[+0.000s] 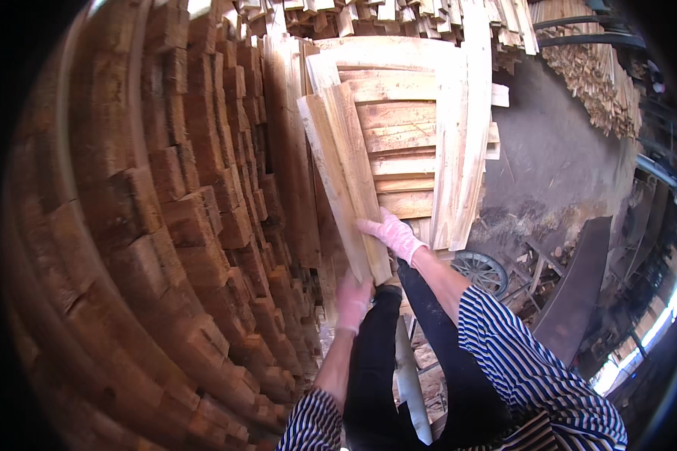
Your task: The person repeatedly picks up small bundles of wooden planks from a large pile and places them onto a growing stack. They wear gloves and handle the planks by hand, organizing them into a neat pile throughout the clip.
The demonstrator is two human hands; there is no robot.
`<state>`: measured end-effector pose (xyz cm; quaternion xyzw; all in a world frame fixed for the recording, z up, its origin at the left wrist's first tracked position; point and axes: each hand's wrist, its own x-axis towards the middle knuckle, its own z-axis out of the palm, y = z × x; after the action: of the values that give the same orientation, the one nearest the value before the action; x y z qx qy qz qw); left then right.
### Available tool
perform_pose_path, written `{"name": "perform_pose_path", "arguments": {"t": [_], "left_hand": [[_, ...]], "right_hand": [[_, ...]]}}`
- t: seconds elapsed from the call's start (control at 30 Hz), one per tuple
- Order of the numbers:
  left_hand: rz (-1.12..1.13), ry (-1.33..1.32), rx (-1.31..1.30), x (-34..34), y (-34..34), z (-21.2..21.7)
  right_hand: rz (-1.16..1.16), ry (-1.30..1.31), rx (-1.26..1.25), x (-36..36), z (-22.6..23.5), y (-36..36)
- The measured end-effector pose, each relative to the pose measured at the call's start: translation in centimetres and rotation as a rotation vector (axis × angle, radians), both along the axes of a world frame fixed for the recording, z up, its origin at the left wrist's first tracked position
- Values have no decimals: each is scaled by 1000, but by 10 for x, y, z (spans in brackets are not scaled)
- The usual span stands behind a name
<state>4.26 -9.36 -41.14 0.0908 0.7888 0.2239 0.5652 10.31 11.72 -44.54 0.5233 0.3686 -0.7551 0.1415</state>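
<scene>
Two or so long wooden boards [350,180] lie side by side, slanting away from me over the left side of a stack of planks [399,113]. My left hand [353,302], in a pink glove and a little blurred, is closed at their near end. My right hand [393,234], in a matching glove, is closed on their right edge a bit farther up, fingers over the top face. The thumbs and undersides of the boards are partly hidden. More long boards [462,143] lie lengthwise along the stack's right side, apart from my hands.
A tall wall of stacked planks [195,225] rises close on my left. A spoked wheel [478,272] shows under the stack at right. Beyond it are a dark slanting panel [575,289], grey ground [557,143] and a heap of wood strips [590,75].
</scene>
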Motion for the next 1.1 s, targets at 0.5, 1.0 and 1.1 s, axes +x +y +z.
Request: {"name": "perform_pose_path", "arguments": {"t": [0.5,1.0,1.1], "left_hand": [[230,-277,242,-7,118,225],[404,-550,54,-48,132,343],[503,-680,104,-39,139,300]], "right_hand": [[-559,303,-300,35,149,7],[-402,-47,-280,-1,270,28],[-433,-49,-246,-13,182,49]]}}
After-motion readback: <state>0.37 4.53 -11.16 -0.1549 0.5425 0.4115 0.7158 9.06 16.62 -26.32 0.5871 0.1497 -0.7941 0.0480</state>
